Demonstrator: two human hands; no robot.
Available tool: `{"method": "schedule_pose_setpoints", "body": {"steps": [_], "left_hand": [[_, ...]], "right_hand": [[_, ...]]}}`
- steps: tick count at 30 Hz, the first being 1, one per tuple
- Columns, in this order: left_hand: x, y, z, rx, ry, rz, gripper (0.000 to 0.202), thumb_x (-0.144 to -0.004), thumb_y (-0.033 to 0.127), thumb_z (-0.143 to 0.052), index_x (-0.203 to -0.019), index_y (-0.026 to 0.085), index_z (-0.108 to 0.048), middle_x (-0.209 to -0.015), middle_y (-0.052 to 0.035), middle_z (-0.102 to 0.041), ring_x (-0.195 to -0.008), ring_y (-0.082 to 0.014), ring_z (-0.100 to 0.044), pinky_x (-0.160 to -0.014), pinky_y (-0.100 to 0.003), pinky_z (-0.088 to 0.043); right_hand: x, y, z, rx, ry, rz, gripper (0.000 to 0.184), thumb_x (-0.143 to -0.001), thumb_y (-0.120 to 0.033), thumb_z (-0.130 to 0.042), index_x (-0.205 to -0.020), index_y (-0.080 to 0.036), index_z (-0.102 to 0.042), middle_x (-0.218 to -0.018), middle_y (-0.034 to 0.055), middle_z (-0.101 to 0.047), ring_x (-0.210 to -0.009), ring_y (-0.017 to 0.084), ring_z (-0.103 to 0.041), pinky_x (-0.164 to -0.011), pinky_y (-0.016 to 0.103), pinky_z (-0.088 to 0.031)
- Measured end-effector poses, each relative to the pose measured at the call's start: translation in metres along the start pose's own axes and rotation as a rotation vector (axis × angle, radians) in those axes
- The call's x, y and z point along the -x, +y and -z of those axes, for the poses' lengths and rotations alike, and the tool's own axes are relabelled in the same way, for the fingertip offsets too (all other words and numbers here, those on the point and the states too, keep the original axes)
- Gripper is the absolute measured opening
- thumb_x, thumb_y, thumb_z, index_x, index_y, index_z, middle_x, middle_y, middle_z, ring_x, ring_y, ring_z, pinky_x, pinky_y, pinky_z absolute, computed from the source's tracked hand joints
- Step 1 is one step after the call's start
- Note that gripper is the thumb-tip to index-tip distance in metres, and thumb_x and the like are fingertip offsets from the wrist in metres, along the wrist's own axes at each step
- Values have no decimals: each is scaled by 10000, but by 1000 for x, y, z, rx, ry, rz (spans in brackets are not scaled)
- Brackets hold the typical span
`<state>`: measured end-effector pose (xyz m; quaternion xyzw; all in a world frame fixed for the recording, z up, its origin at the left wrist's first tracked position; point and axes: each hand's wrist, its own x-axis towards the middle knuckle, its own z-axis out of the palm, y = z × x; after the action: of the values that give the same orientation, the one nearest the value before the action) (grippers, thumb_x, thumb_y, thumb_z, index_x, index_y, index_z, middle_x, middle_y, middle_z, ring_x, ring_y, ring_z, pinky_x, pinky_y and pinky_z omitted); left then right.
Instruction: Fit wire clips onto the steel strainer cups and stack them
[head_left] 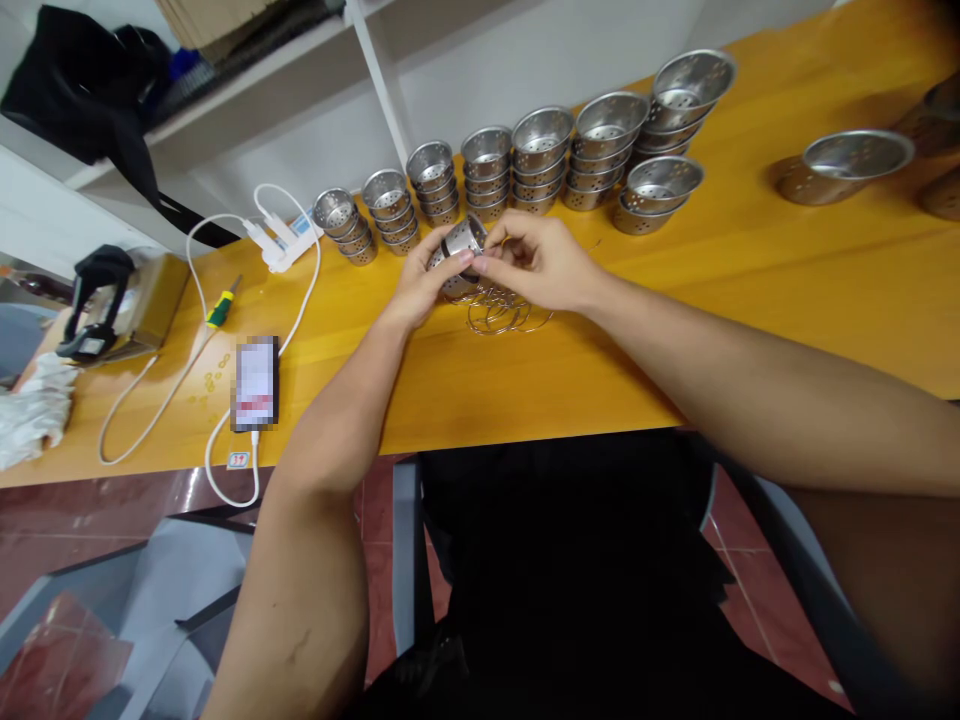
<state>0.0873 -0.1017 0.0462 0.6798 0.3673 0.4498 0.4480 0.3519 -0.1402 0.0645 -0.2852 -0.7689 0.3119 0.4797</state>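
My left hand (424, 274) is wrapped round a small perforated metal cup (465, 236), which is tilted in front of me. A dark band crosses the cup near my left fingertips. With thumb and forefinger pinched together, my right hand (541, 256) is at the cup's right edge; whatever lies between those fingers is too small to make out. Under both hands, a loose tangle of thin wire loops (499, 312) rests on the wooden table (525, 385).
Behind my hands stands a row of stacked perforated cups (487, 165). A single cup (847, 170) is at the far right. On the left are a phone (256, 385) on a white cable, a screwdriver (221, 308), a power strip (289, 242) and a headset (101, 295).
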Motion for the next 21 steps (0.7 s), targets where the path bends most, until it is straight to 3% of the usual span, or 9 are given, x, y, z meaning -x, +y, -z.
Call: {"method": "schedule_pose_setpoints", "body": {"steps": [4, 11, 17, 21], "left_hand": [[-3, -4, 1, -19, -35, -9, 1029, -716, 991, -1097, -1502, 375, -850, -1468, -47, -878, -1554, -388, -830, -1392, -604, -645], [-3, -7, 3, 41, -53, 10, 971, -738, 1008, -1070, -1445, 363, -902, -1444, -44, -896, -1508, -391, -859, -1407, -629, -640], [-7, -17, 10, 157, -138, 7, 995, -701, 948, -1122, -1460, 335, -928, -1460, -62, -928, -1473, -420, -886, -1398, -676, -653], [-7, -17, 10, 184, -147, 8, 952, -733, 879, -1142, -1483, 333, -929, -1484, -70, -927, -1446, -397, -897, -1375, -637, -677]], "right_hand": [[-5, 0, 10, 43, 14, -2, 851, -1117, -1114, -795, -980, -276, -748, -964, 86, -683, -894, 274, -614, -835, 492, -626], [-10, 4, 25, 31, -122, 83, 876, -1159, -1098, -755, -929, -252, -737, -1008, 93, -694, -926, 261, -636, -927, 494, -633], [-14, -3, 24, -78, -152, 118, 843, -1126, -1014, -901, -855, -245, -685, -915, 62, -619, -862, 236, -559, -830, 420, -549], [-15, -3, 24, -143, -160, 95, 871, -1096, -1034, -922, -832, -241, -677, -869, 48, -618, -812, 211, -505, -757, 394, -460]]}}
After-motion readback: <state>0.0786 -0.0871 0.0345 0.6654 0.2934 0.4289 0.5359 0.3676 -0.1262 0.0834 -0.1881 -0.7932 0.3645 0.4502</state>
